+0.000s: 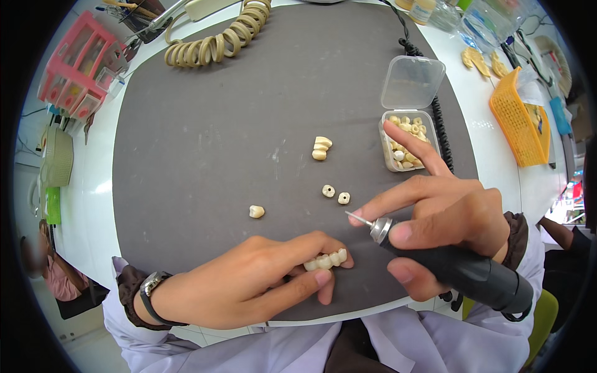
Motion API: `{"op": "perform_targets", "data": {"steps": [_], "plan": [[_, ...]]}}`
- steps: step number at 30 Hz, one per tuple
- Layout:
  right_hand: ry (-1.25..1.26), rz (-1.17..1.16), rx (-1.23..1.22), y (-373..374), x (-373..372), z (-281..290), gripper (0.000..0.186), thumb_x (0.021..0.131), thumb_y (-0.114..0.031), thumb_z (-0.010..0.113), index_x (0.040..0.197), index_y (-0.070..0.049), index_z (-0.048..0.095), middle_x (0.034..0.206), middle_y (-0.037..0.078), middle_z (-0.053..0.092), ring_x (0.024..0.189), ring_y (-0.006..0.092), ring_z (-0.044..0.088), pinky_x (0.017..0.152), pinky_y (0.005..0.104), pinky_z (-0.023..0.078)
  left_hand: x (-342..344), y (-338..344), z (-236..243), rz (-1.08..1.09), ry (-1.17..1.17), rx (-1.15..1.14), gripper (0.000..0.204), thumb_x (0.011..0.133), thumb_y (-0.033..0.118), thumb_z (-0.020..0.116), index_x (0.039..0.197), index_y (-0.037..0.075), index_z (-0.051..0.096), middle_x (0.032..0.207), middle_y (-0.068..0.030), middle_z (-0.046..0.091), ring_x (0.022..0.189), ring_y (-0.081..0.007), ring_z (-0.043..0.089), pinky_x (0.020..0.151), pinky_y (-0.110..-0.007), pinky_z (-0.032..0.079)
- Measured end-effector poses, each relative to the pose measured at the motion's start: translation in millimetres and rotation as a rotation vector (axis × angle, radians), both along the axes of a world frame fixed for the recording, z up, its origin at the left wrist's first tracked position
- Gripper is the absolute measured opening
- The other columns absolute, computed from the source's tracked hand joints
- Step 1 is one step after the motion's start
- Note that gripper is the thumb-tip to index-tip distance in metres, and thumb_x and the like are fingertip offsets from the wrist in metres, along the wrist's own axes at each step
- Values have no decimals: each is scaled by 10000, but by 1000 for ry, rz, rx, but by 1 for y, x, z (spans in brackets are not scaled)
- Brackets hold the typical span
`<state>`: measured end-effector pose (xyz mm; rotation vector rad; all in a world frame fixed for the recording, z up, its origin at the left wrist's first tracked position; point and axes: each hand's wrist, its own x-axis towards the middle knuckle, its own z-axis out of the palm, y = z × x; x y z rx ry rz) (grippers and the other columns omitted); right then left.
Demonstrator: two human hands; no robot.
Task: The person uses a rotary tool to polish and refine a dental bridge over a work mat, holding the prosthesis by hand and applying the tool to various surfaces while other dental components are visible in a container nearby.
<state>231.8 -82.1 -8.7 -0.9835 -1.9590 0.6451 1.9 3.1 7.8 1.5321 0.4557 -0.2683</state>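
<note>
Between the thumb and fingers of my left hand (249, 280) is a dental bridge (326, 260), a short row of joined cream-white teeth, near the mat's front edge. My right hand (441, 217) grips a black dental handpiece (466, 270) with a silver collar. Its thin bur (359, 217) points up and left, apart from the bridge, and my index finger stretches forward. Beyond my hands lie two small crowns with dark holes, one crown (328, 191) beside another crown (344, 198). A single tooth crown (256, 212) rests farther left, and a joined tooth piece (321, 148) lies farther back.
An open clear box (387, 140) of tooth crowns stands at the right, partly behind my fingers. A beige coiled hose (211, 46) crosses the back left of the grey mat (205, 137). Pink drawers (78, 68) stand left; a yellow basket (519, 124) sits right.
</note>
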Motion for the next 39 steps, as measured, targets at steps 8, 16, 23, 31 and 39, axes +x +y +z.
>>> {"op": "perform_targets", "data": {"steps": [8,16,23,31,39], "plan": [[41,-44,70,-4,-5,-2,383,754,-17,708,1091,-142,574,534,-37,506,869,270,727,1040,780,187,-3,-2,-2,-68,-53,113,147,1008,163,479,1063,27,475,669,-120,594,541,-287,593,515,-366,447],[-46,-14,84,-9,-2,-11,404,751,-43,718,1098,-158,547,563,-41,503,886,220,717,1032,791,206,-4,-5,-9,-59,-119,154,170,1013,198,493,1039,31,473,606,-126,563,518,-312,582,490,-383,437],[30,171,6,-4,2,-1,255,786,-35,705,1002,-113,593,497,-45,453,962,287,713,1029,786,206,-1,-2,-2,-40,-76,92,180,1021,201,479,1045,23,482,628,-90,603,516,-278,601,492,-363,448],[15,252,54,-1,-1,-8,99,827,-31,672,749,-72,626,486,-36,434,979,289,710,1029,771,231,-2,-3,-4,-33,-73,98,174,1019,192,477,1006,18,476,632,-86,608,515,-284,597,491,-366,445],[-10,260,117,-1,-2,-12,120,850,-40,655,735,-64,630,497,-25,393,970,268,713,1020,767,263,0,-2,-3,-47,-84,113,168,1018,185,474,1031,18,482,645,-80,614,517,-274,595,491,-362,442]]}}
